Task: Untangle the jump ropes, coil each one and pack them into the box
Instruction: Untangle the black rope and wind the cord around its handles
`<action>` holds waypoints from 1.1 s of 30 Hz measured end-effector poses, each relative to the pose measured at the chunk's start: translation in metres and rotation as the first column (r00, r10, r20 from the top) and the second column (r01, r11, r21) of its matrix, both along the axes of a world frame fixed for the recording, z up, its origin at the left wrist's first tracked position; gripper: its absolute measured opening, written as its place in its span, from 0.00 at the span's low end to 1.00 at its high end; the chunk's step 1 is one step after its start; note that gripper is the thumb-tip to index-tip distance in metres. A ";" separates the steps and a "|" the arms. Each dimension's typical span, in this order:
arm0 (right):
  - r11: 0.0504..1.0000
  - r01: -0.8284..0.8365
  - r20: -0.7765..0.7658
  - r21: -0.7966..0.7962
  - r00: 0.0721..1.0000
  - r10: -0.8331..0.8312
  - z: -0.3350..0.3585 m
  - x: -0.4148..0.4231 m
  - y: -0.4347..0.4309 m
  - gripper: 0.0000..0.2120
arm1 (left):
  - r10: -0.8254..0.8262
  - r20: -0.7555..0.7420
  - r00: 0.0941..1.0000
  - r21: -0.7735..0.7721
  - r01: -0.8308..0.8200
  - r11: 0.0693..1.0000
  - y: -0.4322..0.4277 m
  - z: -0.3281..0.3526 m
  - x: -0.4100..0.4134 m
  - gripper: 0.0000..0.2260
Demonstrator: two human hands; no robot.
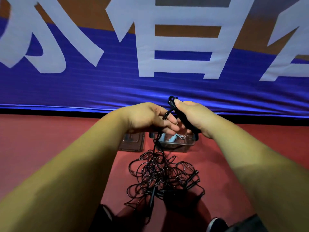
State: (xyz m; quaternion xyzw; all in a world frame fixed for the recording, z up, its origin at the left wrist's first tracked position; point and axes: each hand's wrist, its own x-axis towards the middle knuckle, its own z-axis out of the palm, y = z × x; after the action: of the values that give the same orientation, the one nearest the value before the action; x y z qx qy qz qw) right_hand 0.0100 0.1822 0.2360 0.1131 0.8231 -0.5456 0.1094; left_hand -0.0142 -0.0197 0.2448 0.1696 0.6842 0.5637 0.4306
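The right hand [192, 116], just right of frame centre, is closed in a fist round a black jump-rope handle [187, 125], thumb on top, with a small loop of cord [171, 98] poking out above it. Touching it on the left, the left hand [147, 119] has its fingers curled round a bend of the same black cord. From the two hands the strand drops straight down the frame to the black tangle [163, 178] on the red floor [50, 148], lower centre, where more handles lie. So the loose rope's long run lies below the grip, nearer the left hand, which looks best placed to feed it. The clear plastic box [180, 146], holding a light blue rope [173, 138], sits directly under the hands; its lid [132, 143] is just left.
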 end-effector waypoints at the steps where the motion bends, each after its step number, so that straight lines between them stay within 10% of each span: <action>1: 1.000 -0.010 -0.004 0.009 1.000 0.010 0.000 0.000 0.000 0.21 | -0.017 -0.004 1.000 -0.026 0.016 1.000 -0.002 0.001 0.000 0.11; 16: 0.970 0.018 0.125 -0.241 0.992 0.013 0.008 0.007 -0.006 0.23 | 0.108 -0.530 0.841 -0.431 -0.377 0.820 -0.002 -0.010 -0.009 0.14; 24: 0.898 -0.016 0.251 -0.441 0.958 0.140 0.012 0.010 -0.012 0.17 | 0.136 -0.396 0.908 -0.434 -0.315 0.844 0.001 -0.018 -0.010 0.14; 33: 0.566 0.123 0.133 -0.815 0.991 -0.023 0.035 0.004 -0.002 0.17 | -0.056 -0.489 0.870 -0.580 -0.277 0.766 -0.013 -0.039 -0.013 0.11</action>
State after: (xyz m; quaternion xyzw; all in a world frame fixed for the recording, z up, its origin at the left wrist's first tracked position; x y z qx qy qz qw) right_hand 0.0138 0.1803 0.2710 0.1123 0.4633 -0.8623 0.1711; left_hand -0.0277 -0.0332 0.2061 0.1067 0.9267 0.2650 0.2439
